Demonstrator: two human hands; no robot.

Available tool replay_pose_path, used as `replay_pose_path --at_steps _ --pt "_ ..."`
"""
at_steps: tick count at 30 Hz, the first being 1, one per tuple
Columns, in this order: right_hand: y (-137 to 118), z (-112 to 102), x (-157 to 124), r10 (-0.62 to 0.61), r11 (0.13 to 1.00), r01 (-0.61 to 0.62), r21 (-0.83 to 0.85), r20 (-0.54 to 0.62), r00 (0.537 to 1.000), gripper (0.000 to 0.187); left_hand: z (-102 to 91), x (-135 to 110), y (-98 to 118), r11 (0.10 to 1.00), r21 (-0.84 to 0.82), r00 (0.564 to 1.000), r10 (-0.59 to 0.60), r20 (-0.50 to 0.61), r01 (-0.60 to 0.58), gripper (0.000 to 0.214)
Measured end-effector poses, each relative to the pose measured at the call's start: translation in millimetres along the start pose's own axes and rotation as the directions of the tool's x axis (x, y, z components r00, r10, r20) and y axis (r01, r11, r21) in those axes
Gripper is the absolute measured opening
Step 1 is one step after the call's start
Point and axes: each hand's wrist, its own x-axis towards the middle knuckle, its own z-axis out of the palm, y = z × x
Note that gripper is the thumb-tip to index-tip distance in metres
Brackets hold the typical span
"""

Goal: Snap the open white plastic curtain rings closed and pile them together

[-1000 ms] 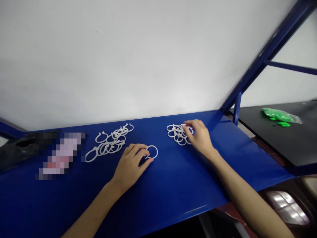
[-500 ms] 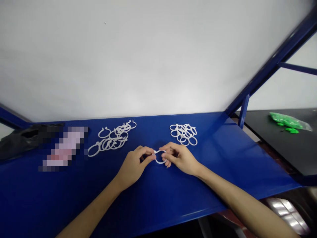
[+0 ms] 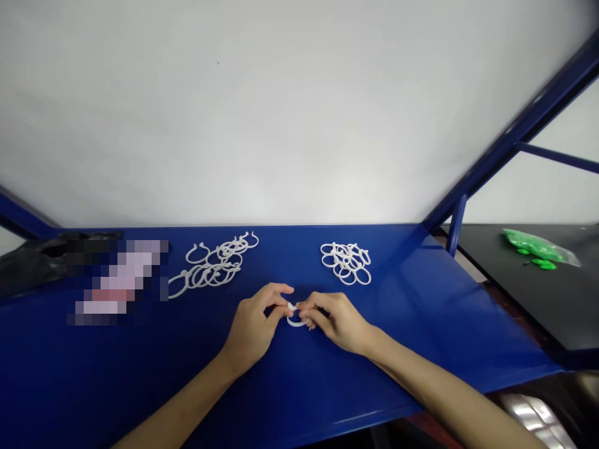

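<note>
**White ring between two hands; green pieces bagged at the right**

Through the head camera I have a white ring (image 3: 296,323) low over the blue table (image 3: 281,399), between my two hands. My right hand (image 3: 344,321) pinches it between thumb and fingers. My left hand (image 3: 255,324) is half open, forefinger raised, thumb at the ring's left edge; I cannot tell whether it grips.

Beyond the hands I see two piles of white rings: the left pile (image 3: 208,265), with gaps showing in some rings, and the right pile (image 3: 346,262).

On the black table (image 3: 556,305) at the right, a clear plastic bag (image 3: 569,256) holds bright green pieces (image 3: 538,247), with loose green pieces (image 3: 544,264) just beside it. At the far left lies a crumpled black bag (image 3: 32,259); I cannot make out its contents.
</note>
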Motion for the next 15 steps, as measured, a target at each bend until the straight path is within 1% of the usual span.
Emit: replay_pose_path --at_steps 3,5,7,8,10,11,13,15 --pt "3 0 1 -0.059 0.995 0.060 -0.082 0.016 0.998 0.022 3.2 -1 -4 0.996 0.036 0.997 0.081 0.004 -0.081 0.024" --pt "4 -2 4 -0.079 0.986 0.083 -0.144 0.035 0.996 0.018 4.6 2 -5 0.987 0.089 0.991 0.128 0.036 -0.130 0.026" --pt "6 -10 7 -0.095 0.971 0.099 -0.217 0.027 0.995 0.015 2.2 6 -5 0.964 0.189 0.981 0.174 0.087 -0.188 0.031" --pt "7 -16 8 -0.101 0.960 0.098 -0.262 0.000 0.995 0.014 -1.4 10 -6 0.942 0.259 0.976 0.193 0.103 -0.213 0.033" --pt "10 -34 10 -0.097 0.931 0.049 -0.363 -0.115 0.989 0.013 -13.9 17 -11 0.869 0.434 0.971 0.224 0.083 -0.237 0.035" --pt "13 -45 9 -0.083 0.909 -0.007 -0.416 -0.198 0.977 0.012 -22.4 21 -16 0.822 0.526 0.973 0.227 0.050 -0.219 0.035" --pt "21 -70 6 -0.028 0.849 -0.178 -0.498 -0.378 0.925 0.012 -40.9 29 -27 0.707 0.691 0.965 0.256 -0.051 -0.151 0.038" --pt "30 -95 2 0.015 0.773 -0.334 -0.539 -0.510 0.860 0.011 -55.6 36 -40 0.612 0.788 0.961 0.250 -0.121 -0.060 0.045"
